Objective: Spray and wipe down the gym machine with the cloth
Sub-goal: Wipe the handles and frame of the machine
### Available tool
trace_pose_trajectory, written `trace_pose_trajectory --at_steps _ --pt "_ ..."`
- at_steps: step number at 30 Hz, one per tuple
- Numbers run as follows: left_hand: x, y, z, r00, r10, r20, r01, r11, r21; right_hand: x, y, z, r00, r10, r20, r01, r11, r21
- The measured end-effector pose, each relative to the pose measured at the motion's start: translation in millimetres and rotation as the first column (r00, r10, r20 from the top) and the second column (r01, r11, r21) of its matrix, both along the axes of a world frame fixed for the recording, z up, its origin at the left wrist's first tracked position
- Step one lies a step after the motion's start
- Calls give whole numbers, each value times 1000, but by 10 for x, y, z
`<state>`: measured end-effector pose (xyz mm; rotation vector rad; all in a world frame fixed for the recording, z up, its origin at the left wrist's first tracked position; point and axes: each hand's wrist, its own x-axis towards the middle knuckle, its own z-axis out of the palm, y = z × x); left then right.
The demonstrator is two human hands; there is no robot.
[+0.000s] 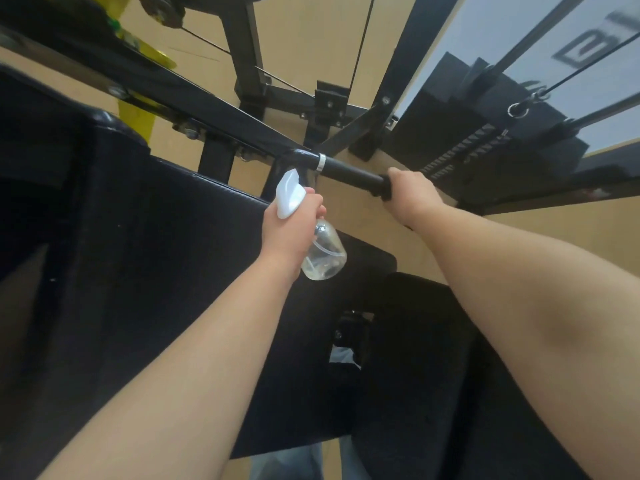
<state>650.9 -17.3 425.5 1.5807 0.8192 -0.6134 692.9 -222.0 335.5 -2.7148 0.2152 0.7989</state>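
A person's two bare forearms reach out over the black padded seat (173, 237) of a black gym machine (194, 95). A second dark pad (415, 375) lies nearer the camera than the black rubber-sleeved handle bar (349, 171) that juts from the frame. Just short of that handle bar and to its left, the left hand (294, 223) is wrapped round the neck of a clear plastic spray bottle (323, 259). Its fingers curl at the white trigger head (289, 195), whose nozzle points toward the bar's bent, glossy root. The bottle's rounded body hangs tilted below the hand, above the seat. The right hand (410, 190) is clamped over the handle bar's free end, fingers curled round it; whether anything lies under the palm cannot be told. A silver ring (322, 162) bands the bar where the sleeve meets the painted tube. Beyond the handle bar, black steel frame posts (242, 46) stand on a tan floor (311, 36), and thin cables (362, 43) run across it. Beyond and right of the bar sits the black weight stack (485, 133). Beyond and left of it, yellow parts (138, 112) show behind a slanting frame beam.
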Motion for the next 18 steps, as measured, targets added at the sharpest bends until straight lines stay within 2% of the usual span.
trace_pose_trajectory --at_steps 2,7,10,12,15,18 --pt "8 -36 -4 1000 6 7 -6 1000 -6 58 18 26 1000 29 -8 -29 1000 -11" --pt "-37 -116 37 1000 -27 4 27 1000 -14 279 446 112 948 279 154 -292 954 68" --pt "-14 -76 33 999 -32 18 32 999 8 440 721 162 913 334 233 -367 923 115" --pt "11 -50 11 1000 -17 15 16 1000 22 427 768 136 915 306 262 -348 928 133" --pt "17 -42 -2 1000 -6 -6 6 999 33 322 714 61 940 189 284 -233 963 132" --pt "21 -7 7 1000 -20 -10 20 999 25 215 537 12 960 148 236 -172 981 86"
